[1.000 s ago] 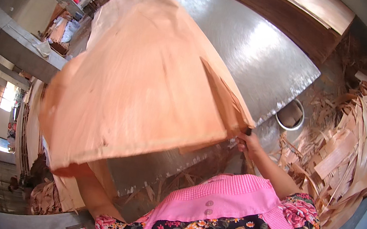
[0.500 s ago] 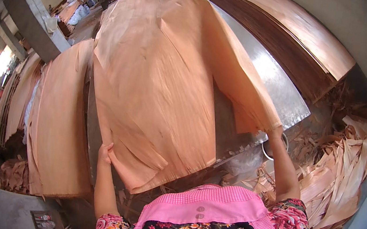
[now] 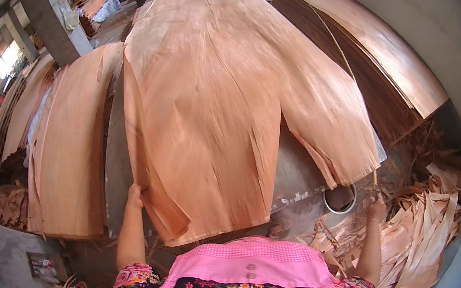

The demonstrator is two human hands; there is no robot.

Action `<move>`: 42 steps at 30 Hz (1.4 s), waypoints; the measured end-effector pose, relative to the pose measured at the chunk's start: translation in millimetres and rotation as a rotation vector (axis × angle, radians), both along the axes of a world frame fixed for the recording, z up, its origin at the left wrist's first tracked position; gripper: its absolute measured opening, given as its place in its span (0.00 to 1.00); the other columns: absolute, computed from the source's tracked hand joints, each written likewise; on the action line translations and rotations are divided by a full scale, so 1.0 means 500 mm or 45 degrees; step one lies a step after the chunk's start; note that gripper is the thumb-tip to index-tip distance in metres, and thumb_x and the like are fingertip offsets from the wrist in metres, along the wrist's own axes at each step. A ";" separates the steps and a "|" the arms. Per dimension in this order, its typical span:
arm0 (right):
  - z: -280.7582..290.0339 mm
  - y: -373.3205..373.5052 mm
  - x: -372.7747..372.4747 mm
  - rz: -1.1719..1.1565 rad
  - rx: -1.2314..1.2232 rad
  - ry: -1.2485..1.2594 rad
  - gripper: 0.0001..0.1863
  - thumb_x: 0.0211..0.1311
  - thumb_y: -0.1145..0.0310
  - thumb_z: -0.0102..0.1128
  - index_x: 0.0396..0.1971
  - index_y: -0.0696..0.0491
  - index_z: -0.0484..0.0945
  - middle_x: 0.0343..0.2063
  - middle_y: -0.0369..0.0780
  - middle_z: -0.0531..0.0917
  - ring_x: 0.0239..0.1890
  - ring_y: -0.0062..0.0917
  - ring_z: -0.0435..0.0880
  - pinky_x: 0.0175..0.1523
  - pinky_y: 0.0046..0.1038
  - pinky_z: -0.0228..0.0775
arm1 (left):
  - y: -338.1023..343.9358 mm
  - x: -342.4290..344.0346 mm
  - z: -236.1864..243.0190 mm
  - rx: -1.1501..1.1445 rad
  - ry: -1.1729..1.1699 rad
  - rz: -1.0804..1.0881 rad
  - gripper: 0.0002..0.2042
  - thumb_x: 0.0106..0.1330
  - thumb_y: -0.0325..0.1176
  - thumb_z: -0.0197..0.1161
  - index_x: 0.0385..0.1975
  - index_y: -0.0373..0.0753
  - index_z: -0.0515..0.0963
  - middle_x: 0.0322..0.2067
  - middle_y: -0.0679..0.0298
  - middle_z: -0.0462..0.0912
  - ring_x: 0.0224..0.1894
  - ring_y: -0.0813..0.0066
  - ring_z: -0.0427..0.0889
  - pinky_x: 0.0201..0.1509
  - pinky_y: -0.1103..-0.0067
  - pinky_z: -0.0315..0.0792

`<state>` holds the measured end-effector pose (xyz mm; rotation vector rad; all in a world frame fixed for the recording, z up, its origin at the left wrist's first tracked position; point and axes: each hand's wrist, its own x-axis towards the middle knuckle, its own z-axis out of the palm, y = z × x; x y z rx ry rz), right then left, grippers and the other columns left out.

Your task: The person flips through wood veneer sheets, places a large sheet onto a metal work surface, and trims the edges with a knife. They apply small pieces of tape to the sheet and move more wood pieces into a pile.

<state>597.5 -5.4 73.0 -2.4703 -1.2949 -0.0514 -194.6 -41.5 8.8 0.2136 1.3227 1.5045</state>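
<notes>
A large, thin sheet of tan wood veneer [image 3: 206, 104] lies over a grey metal-topped table [image 3: 301, 166], split by a long gap on its near right side. My left hand [image 3: 136, 194] is closed on the sheet's near left edge, where the veneer folds over. Out past the right near corner, my right hand [image 3: 376, 207] is closed around the end of a thin pale strip [image 3: 375, 179]. A narrow pale line, seemingly the same strip, runs along the sheet's far right edge; its middle is hard to follow. My right hand is apart from the sheet.
Stacked veneer [image 3: 78, 145] stands close on the left, and another tall stack [image 3: 376, 46] lies beyond the table at the right. A white-rimmed bucket [image 3: 350, 205] sits below the right corner. Veneer scraps [image 3: 414, 231] heap up at my right. A concrete pillar [image 3: 54, 4] rises far left.
My right hand has let go of the sheet's right corner and moved right and down, now holding a thin strip. The sheet's right part has settled flatter over the table. My left hand stays at its edge.
</notes>
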 end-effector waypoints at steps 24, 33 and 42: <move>0.059 -0.136 0.105 -0.002 -0.131 -0.266 0.22 0.52 0.63 0.53 0.50 0.38 0.66 0.33 0.43 0.78 0.32 0.37 0.77 0.33 0.35 0.69 | 0.020 0.132 0.033 0.365 1.985 -0.173 0.38 0.51 0.39 0.60 0.58 0.35 0.45 0.58 0.44 0.47 0.60 0.52 0.51 0.61 0.68 0.50; 0.026 0.075 -0.017 0.458 0.366 0.383 0.20 0.51 0.65 0.55 0.44 0.56 0.71 0.23 0.43 0.77 0.26 0.20 0.74 0.32 0.23 0.66 | -0.159 0.205 -0.009 0.068 1.444 0.385 0.36 0.56 0.50 0.53 0.59 0.38 0.44 0.58 0.51 0.51 0.57 0.57 0.58 0.59 0.71 0.53; -0.029 0.356 -0.319 0.800 0.073 0.712 0.14 0.51 0.65 0.53 0.37 0.55 0.75 0.26 0.42 0.79 0.30 0.28 0.77 0.39 0.27 0.65 | -0.123 0.337 -0.029 0.386 -0.174 0.808 0.19 0.63 0.42 0.45 0.47 0.35 0.64 0.46 0.60 0.69 0.50 0.65 0.67 0.55 0.68 0.62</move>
